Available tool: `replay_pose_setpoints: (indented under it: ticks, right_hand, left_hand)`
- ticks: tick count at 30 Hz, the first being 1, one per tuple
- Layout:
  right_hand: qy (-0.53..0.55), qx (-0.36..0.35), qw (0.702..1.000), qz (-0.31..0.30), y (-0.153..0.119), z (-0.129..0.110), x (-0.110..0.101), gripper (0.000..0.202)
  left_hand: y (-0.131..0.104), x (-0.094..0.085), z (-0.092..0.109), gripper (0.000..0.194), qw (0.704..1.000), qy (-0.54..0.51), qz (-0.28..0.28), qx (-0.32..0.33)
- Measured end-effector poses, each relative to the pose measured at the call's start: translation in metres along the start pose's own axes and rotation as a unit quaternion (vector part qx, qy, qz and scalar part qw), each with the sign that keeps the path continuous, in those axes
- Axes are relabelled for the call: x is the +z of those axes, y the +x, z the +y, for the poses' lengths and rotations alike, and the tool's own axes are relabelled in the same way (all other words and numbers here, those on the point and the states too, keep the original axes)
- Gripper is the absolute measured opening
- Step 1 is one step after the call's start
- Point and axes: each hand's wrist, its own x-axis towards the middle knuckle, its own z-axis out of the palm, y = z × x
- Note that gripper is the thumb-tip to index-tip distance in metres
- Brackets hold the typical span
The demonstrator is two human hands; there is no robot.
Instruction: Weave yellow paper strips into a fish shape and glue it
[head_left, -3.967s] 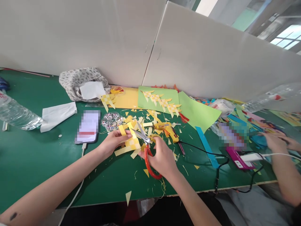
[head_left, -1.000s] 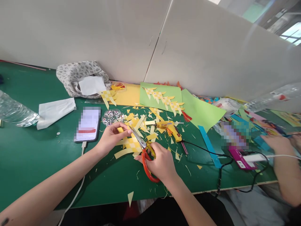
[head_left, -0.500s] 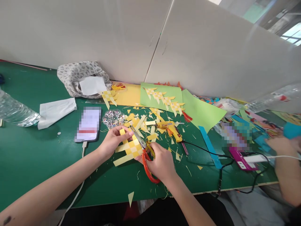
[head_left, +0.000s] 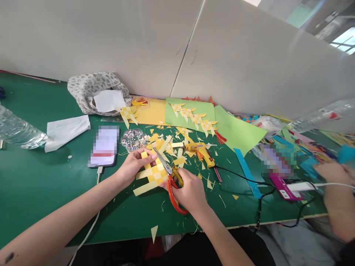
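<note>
Between my two hands is a yellow and cream woven paper piece (head_left: 157,175) with loose strips sticking out at its sides. My left hand (head_left: 136,164) pinches one of its upper strips between thumb and fingers. In my right hand (head_left: 191,190) are red-handled scissors (head_left: 175,202), their blades pointing up and left across the strips, close to my left fingertips. Something yellow-green also shows at my right fingers, by the scissors' pivot. Paper scraps (head_left: 180,161) lie scattered just beyond. Part of the woven piece is hidden by the scissors and my fingers.
A yellow glue gun (head_left: 204,154) with a black cord lies right of the scraps. Behind are a round bead case (head_left: 134,139) and finished woven fish (head_left: 194,118) on green paper. A phone (head_left: 104,146) lies left. Another person's hand (head_left: 331,171) is at far right.
My hands, the scissors and the woven paper stay almost exactly where they were. The other person's hand at the far right has shifted slightly.
</note>
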Motion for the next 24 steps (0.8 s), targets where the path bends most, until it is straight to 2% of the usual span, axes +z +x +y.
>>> replay_pose_setpoints:
  ticks: [10,16,24]
  right_hand:
    - [-0.024,0.009,0.999,-0.019,0.0007,0.003,-0.0007,0.037]
    - [0.008,0.014,1.0,-0.012,0.0004,0.0029,-0.0012,0.038]
    - [0.092,0.098,0.991,-0.005,0.0056,0.0092,-0.0078,0.029]
  left_hand:
    - [0.0002,0.0003,-0.0026,0.018,0.997,0.074,-0.034,0.019]
    - [-0.0004,-0.0001,-0.0009,0.015,0.996,0.083,-0.037,0.017]
    - [0.0002,0.0014,0.004,0.017,0.991,0.133,0.02,0.01]
